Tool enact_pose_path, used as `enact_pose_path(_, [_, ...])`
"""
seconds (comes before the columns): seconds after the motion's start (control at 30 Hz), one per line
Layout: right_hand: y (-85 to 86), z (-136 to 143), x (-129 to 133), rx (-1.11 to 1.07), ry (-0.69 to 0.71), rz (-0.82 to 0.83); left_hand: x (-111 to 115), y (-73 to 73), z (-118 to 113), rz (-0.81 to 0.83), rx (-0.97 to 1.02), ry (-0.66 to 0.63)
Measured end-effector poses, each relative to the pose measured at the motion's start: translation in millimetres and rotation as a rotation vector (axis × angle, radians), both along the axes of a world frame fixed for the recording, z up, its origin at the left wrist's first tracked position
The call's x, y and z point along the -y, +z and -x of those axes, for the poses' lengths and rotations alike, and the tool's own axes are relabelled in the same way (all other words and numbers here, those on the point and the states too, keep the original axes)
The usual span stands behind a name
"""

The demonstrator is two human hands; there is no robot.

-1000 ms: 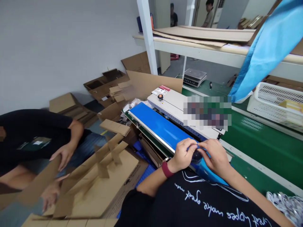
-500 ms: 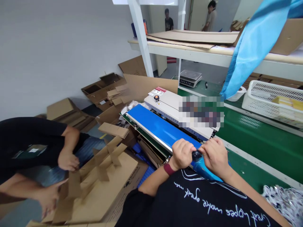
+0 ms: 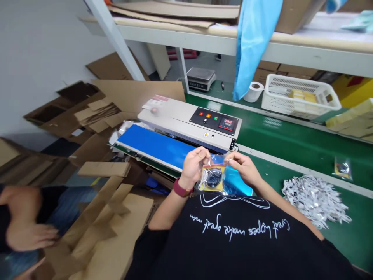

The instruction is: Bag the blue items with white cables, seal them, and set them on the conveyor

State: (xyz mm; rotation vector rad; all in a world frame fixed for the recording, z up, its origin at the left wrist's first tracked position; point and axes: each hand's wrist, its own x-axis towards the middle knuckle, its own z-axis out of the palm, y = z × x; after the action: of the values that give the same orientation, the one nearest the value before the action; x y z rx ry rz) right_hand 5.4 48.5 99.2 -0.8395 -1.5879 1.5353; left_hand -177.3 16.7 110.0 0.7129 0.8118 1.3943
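Grey wall (image 3: 35, 50), piled cardboard (image 3: 96, 112) — green worktop (image 3: 303, 144) — clear bag (image 3: 214, 177) in hands (image 3: 190, 165) (image 3: 246, 167).

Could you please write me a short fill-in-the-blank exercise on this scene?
1. The clear bag is held by the left hand and the ____ hand.
2. A dark red wristband is worn on the ____ wrist.
3. Beside the machine runs a belt coloured ____.
4. The white pile lies on a surface coloured ____.

Missing words: right; left; blue; green.
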Motion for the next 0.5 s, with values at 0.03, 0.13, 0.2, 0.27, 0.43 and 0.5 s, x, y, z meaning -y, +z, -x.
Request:
enact_pose_path(0.03, [-1.9,-1,2,-0.019,-0.021,0.008,-1,0.2,-1,-0.001,-0.015,-0.001])
enact_pose_path(0.13, [-6.6,-3,9,-0.075,-0.138,0.047,-2,-3.0,-4,-0.011,-0.064,0.03])
enact_pose_path(0.2, [-9.8,-5,12,-0.106,-0.23,0.098,0,-11.4,-6,-0.019,-0.085,0.052])
enact_pose_path(0.27, [-14.3,-11,13,-0.133,-0.316,0.168,5,-26.5,-7,0.007,-0.116,0.011])
enact_pose_path(0.43, [-37.4,-28,19,-0.245,-0.468,0.4,23,-80.9,-21,0.251,-0.176,-0.313])
enact_pose_path(0.5, [-50.5,-35,22,-0.284,-0.533,0.474,25,-97.6,-32,0.339,-0.14,-0.424])
